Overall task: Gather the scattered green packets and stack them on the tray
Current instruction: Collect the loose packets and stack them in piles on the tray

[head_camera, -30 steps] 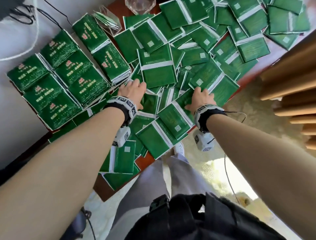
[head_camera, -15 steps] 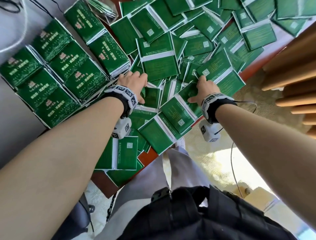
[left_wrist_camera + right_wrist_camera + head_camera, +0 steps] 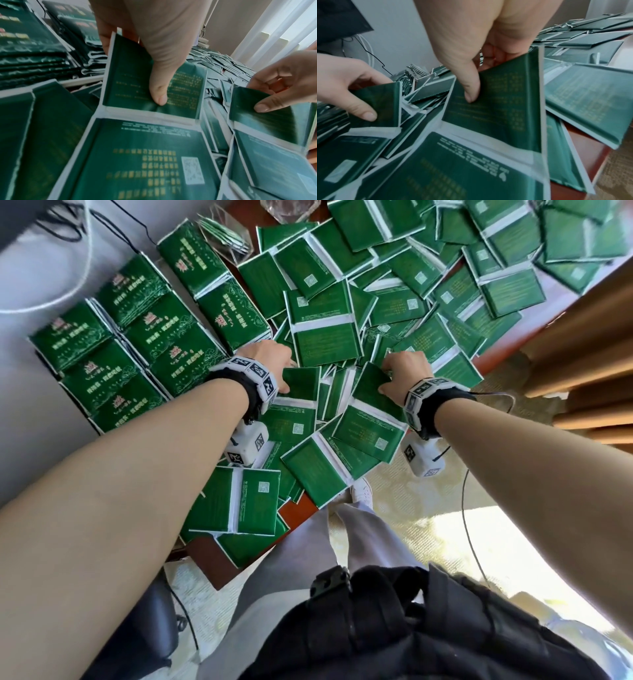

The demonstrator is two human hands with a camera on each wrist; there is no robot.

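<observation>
Scattered green packets (image 3: pixel 407 302), many joined in pairs by a white strip, cover the red-brown table. Neat stacks of green packets (image 3: pixel 137 337) stand at the left; what is under them is hidden. My left hand (image 3: pixel 284 371) pinches one half of a paired packet (image 3: pixel 299 381), thumb on top (image 3: pixel 157 97), and folds it up off the heap. My right hand (image 3: pixel 387 378) pinches the raised half of another paired packet (image 3: pixel 370 385), thumb pressing its face (image 3: pixel 471 94). The lower halves of both pairs still lie on the pile.
A clear acrylic holder (image 3: pixel 226 234) and a glass object (image 3: pixel 287 208) stand at the far side. Cables (image 3: pixel 68 268) run across the grey surface at the left. Wooden slats (image 3: pixel 599 354) stand at the right. The table's near corner (image 3: pixel 219 556) is by my legs.
Both hands went from resting on the heap to pinching a packet each and tipping its upper half upward. The hands have drawn slightly closer together.
</observation>
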